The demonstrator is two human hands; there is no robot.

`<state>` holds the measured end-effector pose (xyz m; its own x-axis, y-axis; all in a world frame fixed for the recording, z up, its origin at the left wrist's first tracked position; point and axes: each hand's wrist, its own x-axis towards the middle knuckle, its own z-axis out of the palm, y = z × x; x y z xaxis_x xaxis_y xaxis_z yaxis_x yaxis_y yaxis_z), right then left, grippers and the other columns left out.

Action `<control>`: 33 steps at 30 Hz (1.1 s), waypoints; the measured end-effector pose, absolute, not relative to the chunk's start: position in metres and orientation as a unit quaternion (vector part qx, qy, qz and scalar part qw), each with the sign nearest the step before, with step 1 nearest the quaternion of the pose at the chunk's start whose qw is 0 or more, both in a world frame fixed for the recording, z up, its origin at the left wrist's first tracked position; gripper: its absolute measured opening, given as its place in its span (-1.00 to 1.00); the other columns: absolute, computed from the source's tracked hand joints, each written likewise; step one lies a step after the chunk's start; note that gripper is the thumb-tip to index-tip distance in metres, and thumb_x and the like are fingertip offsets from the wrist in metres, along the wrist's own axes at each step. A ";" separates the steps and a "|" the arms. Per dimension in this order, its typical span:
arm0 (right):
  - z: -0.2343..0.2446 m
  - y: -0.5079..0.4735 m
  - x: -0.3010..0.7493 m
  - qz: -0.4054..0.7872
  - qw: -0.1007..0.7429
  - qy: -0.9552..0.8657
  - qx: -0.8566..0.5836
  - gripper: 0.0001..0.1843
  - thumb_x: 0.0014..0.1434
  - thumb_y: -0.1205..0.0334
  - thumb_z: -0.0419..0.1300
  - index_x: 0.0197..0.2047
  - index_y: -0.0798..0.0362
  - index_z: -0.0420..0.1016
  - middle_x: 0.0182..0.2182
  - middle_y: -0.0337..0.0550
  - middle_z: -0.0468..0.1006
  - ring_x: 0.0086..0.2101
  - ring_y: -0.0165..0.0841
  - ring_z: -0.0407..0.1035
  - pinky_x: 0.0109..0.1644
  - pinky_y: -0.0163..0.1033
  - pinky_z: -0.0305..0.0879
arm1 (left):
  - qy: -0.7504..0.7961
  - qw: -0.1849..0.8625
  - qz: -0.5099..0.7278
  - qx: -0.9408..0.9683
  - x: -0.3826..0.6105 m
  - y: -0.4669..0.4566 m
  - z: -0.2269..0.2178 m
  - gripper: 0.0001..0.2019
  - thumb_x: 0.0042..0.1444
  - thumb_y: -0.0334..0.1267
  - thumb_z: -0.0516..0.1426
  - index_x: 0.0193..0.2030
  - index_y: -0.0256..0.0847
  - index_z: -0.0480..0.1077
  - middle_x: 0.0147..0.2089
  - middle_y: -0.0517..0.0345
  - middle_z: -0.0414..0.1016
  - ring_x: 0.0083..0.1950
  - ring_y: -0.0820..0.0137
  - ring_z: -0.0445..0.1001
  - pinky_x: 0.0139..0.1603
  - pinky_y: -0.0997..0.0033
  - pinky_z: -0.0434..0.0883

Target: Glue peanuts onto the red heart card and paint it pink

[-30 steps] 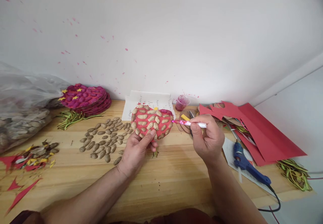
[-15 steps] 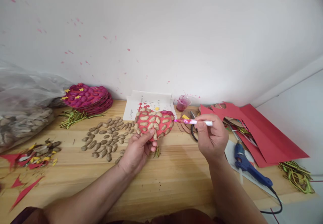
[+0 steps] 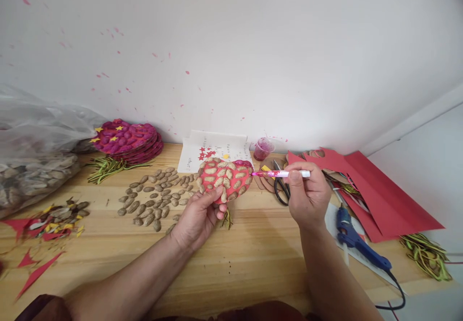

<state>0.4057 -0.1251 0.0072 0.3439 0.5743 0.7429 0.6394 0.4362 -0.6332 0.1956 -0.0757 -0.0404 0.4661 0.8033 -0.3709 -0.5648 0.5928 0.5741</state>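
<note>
My left hand (image 3: pixel 198 217) grips the lower edge of a red heart-shaped piece (image 3: pixel 224 178) covered with glued peanut shells, tilted up above the wooden table (image 3: pixel 231 258). My right hand (image 3: pixel 306 195) pinches a white paintbrush (image 3: pixel 282 173) whose pink tip touches the heart's right edge. The heart's upper right corner is painted magenta. Green stems (image 3: pixel 227 219) stick out under my left hand.
Loose peanut shells (image 3: pixel 155 198) lie left of the heart, a stack of magenta painted hearts (image 3: pixel 126 140) and a plastic bag of peanuts (image 3: pixel 32 166) further left. A paint cup (image 3: pixel 262 148), scissors (image 3: pixel 282 188), blue glue gun (image 3: pixel 356 244) and red paper (image 3: pixel 376 190) sit at right.
The heart and both hands have drifted slightly to the right in view, and the heart tilted flatter. The brush stays at the heart's right edge.
</note>
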 end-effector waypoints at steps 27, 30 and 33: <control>0.009 -0.129 0.400 -0.066 0.591 -0.602 -0.533 -0.93 0.36 0.29 0.18 -0.20 -0.01 0.48 -0.52 -0.32 0.43 -0.53 -0.43 0.30 -0.46 -0.29 0.23 | 0.337 0.791 0.433 0.272 0.197 -0.079 -0.043 -0.61 -0.19 -0.10 0.53 -0.47 -0.30 0.48 -0.59 0.18 0.46 -0.59 0.50 0.40 -0.61 0.58 0.36; 0.012 -0.128 0.399 -0.054 0.599 -0.597 -0.531 -0.91 0.37 0.27 0.18 -0.21 0.00 0.48 -0.53 -0.32 0.42 -0.54 -0.44 0.30 -0.46 -0.29 0.23 | 0.340 0.788 0.436 0.272 0.198 -0.079 -0.041 -0.61 -0.21 -0.10 0.53 -0.47 -0.30 0.49 -0.59 0.19 0.46 -0.59 0.50 0.40 -0.62 0.58 0.36; 0.012 -0.128 0.399 -0.044 0.593 -0.604 -0.530 -0.90 0.37 0.27 0.17 -0.22 0.00 0.48 -0.53 -0.33 0.42 -0.54 -0.45 0.30 -0.46 -0.30 0.22 | 0.342 0.785 0.438 0.274 0.198 -0.079 -0.040 -0.60 -0.22 -0.09 0.53 -0.49 -0.30 0.48 -0.60 0.19 0.46 -0.59 0.50 0.40 -0.62 0.58 0.37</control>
